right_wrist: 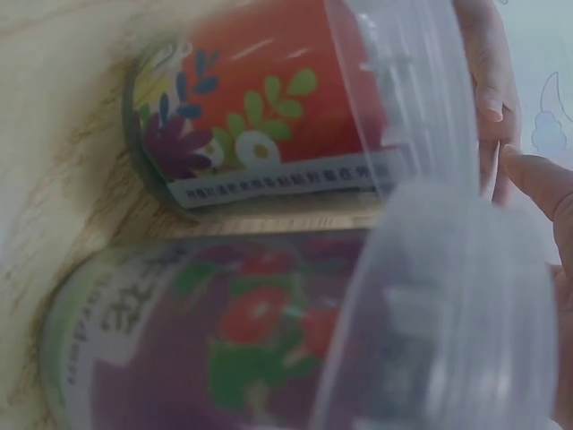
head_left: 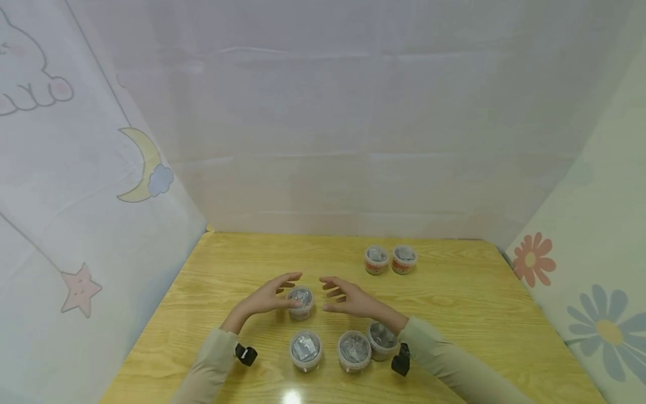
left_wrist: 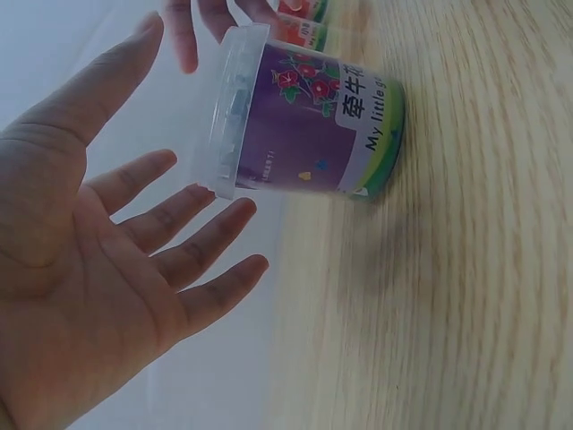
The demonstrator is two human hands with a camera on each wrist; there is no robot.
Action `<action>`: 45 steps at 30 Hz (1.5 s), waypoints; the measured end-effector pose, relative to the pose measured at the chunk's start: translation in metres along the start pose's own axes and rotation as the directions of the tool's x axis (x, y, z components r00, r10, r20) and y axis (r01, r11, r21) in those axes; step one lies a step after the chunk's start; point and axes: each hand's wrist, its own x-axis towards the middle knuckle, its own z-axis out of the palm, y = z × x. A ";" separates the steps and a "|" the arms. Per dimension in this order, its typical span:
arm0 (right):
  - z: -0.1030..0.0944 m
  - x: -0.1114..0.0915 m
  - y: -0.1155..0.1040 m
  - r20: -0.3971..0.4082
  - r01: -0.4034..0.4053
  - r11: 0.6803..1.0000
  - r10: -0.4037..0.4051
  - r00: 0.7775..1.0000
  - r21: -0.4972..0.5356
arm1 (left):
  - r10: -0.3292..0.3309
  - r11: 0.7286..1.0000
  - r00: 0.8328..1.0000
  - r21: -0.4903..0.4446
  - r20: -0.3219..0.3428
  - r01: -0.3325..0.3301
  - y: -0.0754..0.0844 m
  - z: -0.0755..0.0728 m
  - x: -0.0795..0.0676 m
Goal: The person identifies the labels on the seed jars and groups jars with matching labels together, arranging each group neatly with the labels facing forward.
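My left hand (head_left: 264,297) is spread beside a small lidded plastic tub (head_left: 301,307), its thumb overlapping the clear lid in the head view. In the left wrist view the fingers are apart, close to the lid of a purple tub (left_wrist: 304,121) with a flower print. Across from it, my right hand (head_left: 353,301) hovers with loosely bent fingers and holds nothing. Under the right wrist stand two tubs; the right wrist view shows a red-labelled tub (right_wrist: 277,98) and a purple-labelled tub (right_wrist: 215,331) side by side.
Nearest me on the wooden table (head_left: 454,303) are a front tub (head_left: 305,350), a middle tub (head_left: 354,352) and a tub beside it (head_left: 382,341). Two red-labelled tubs, a left one (head_left: 375,261) and a right one (head_left: 404,260), stand farther back. Printed cloth walls (head_left: 353,140) enclose the table.
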 end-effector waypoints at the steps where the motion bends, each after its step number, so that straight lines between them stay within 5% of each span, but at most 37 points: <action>1: 0.001 0.000 0.000 0.005 -0.004 1.000 0.004 1.000 0.002 | -0.006 1.000 1.000 -0.009 0.002 0.006 0.000 0.000 -0.001; 28: 0.021 0.005 0.000 0.034 -0.037 0.999 0.038 0.999 -0.017 | -0.059 0.987 0.998 -0.150 0.013 0.060 -0.013 0.002 -0.016; 45: 0.025 0.008 0.000 0.049 -0.046 0.998 0.047 0.998 -0.033 | -0.060 0.988 0.998 -0.143 -0.009 0.058 -0.018 0.007 -0.018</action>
